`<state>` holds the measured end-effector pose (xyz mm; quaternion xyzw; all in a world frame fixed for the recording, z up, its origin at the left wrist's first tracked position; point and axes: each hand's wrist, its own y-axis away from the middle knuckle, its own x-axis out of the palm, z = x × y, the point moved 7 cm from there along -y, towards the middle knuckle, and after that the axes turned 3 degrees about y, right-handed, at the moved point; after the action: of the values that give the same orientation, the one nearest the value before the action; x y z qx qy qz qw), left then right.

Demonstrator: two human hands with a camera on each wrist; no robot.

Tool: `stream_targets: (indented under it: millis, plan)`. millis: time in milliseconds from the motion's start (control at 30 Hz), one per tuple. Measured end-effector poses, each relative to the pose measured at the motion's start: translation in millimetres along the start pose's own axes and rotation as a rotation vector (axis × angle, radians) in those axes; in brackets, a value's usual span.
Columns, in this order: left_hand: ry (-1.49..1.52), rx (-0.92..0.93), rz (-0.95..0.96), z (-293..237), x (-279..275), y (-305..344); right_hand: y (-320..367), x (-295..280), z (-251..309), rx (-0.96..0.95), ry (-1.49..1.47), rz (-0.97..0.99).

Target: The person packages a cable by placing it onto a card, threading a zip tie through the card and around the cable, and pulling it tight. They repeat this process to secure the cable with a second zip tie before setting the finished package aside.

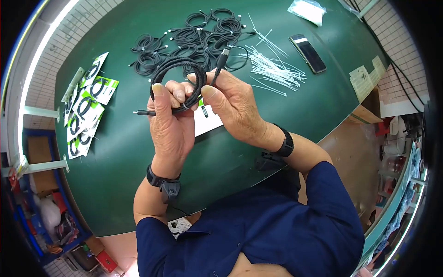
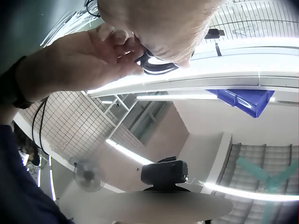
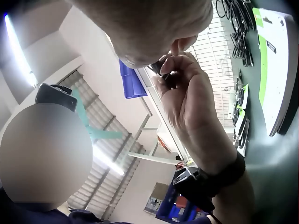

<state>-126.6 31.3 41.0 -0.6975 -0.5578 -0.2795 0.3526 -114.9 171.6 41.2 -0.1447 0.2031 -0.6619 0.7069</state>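
Note:
A black braided cable (image 1: 201, 78), wound into a coil, is held up over the table between both hands. My left hand (image 1: 170, 115) grips the coil's lower left side, its thumb across the strands; one metal-tipped plug (image 1: 146, 112) sticks out to the left. My right hand (image 1: 235, 106) pinches the coil's right side between thumb and fingers, and the other plug (image 1: 223, 57) rises above those fingers. At the bottom of the coil a pale tie (image 1: 186, 106) shows. Fingers hide part of the coil in both wrist views.
Beneath the hands lies a white-and-green card pack (image 1: 210, 123). Several coiled black cables (image 1: 187, 34) are spread at the back, beside loose white cable ties (image 1: 277, 69). A phone (image 1: 308, 53) lies to the right, carded cables (image 1: 85, 111) to the left, a plastic bag (image 1: 307, 11) farther back.

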Motion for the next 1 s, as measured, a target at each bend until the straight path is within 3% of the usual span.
stream_targets:
  millis: [67,233,433,633,767,867,1000]
  plan:
    - [-0.027,0.004,-0.017,1,-1,2,2,-1,0,0.109,-0.1,0.022]
    - [-0.04,-0.028,-0.099,6,-7,6,-1,-3,7,0.109,-0.068,0.037]
    - [-0.105,-0.056,-0.216,12,-15,8,2,-1,-12,0.331,-0.226,0.112]
    - [-0.249,-0.111,-0.176,22,-25,6,6,-4,-30,0.458,-0.31,0.101]
    - [-0.311,-0.152,-0.191,30,-30,8,5,-2,-45,0.566,-0.601,0.119]
    - [-0.235,-0.137,-0.234,29,-38,12,8,6,-55,0.69,-1.018,0.265]
    - [-0.161,-0.155,-0.294,29,-51,18,14,12,-56,0.676,-0.797,0.303]
